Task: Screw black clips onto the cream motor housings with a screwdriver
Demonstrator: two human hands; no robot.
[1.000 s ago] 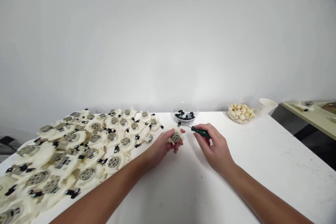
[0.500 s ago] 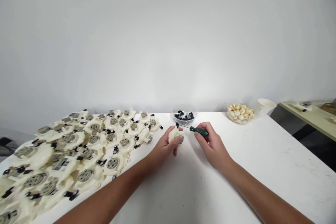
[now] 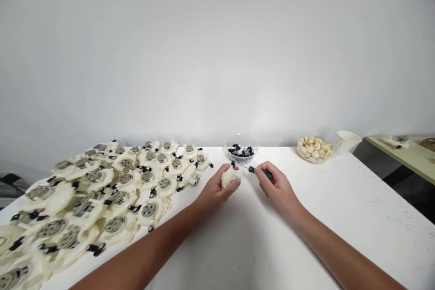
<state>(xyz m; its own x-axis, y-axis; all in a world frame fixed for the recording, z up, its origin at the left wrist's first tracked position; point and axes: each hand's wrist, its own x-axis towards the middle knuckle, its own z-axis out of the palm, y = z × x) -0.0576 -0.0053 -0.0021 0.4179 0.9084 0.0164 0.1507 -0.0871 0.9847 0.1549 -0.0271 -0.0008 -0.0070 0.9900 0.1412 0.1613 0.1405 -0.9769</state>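
My left hand point(image 3: 219, 186) is closed around a cream plastic motor housing point(image 3: 229, 176), raised over the white table. A small black piece point(image 3: 233, 163) sits at the top of that housing. My right hand point(image 3: 274, 186) grips a screwdriver point(image 3: 260, 171) by its green handle, the thin shaft pointing left. The screwdriver's tip is close to the black piece; whether they touch is too small to tell. Just beyond my hands stands a clear bowl point(image 3: 240, 158) with small black parts point(image 3: 249, 151) and shiny bits in it.
Many similar cream motor housings point(image 3: 149, 210) cover the left side of the white table point(image 3: 340, 217). Toward the back right are a clear bowl of pale nut-like pieces point(image 3: 314, 149) and a white paper cup point(image 3: 348, 140). A pale green surface point(image 3: 401, 156) lies farther right.
The housing has been turned in my left hand, so its grey motor face shows less. My right hand's fingers have shifted along the screwdriver handle. The whole view has moved slightly.
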